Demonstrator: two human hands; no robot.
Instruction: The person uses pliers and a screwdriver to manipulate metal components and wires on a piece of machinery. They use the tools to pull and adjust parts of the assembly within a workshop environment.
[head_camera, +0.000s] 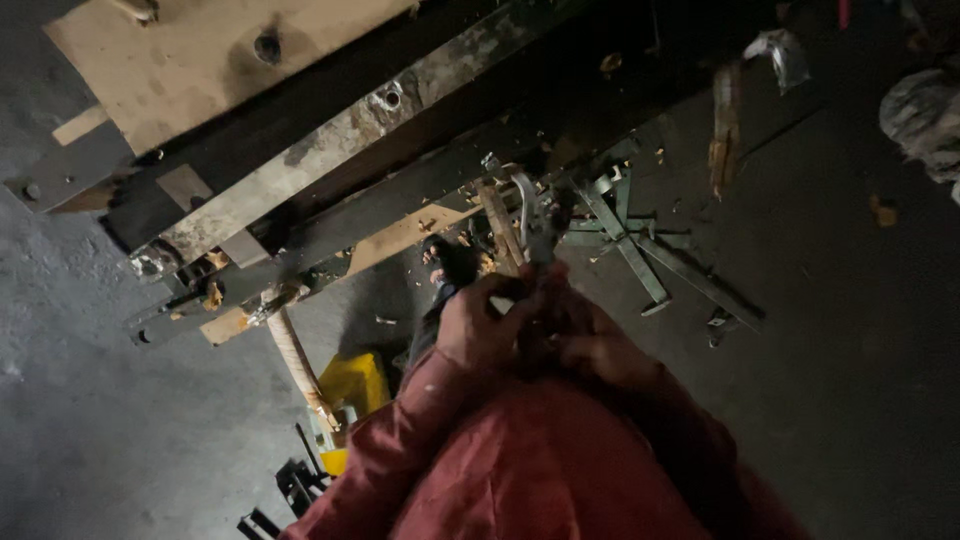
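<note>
Your left hand (480, 325) and right hand (590, 345) are both clamped on the pliers (538, 235) (dim light), held close together above the floor (120, 450), near green metal bars (625, 240).

Dim grey concrete floor (120, 420) under a worn wooden workbench (200, 60) with metal rails (340, 140).

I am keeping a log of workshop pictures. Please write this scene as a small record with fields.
setting: dim workshop, grey concrete floor
left hand: left hand gripping the handle of a metal hand tool
right hand: right hand closed on the same tool, hands touching
clothing: red sleeves
ahead of hands: long metal beam, wooden board on top
floor items: yellow container, green metal frame, wood chips
unclear: exact tool type, too dark
</note>
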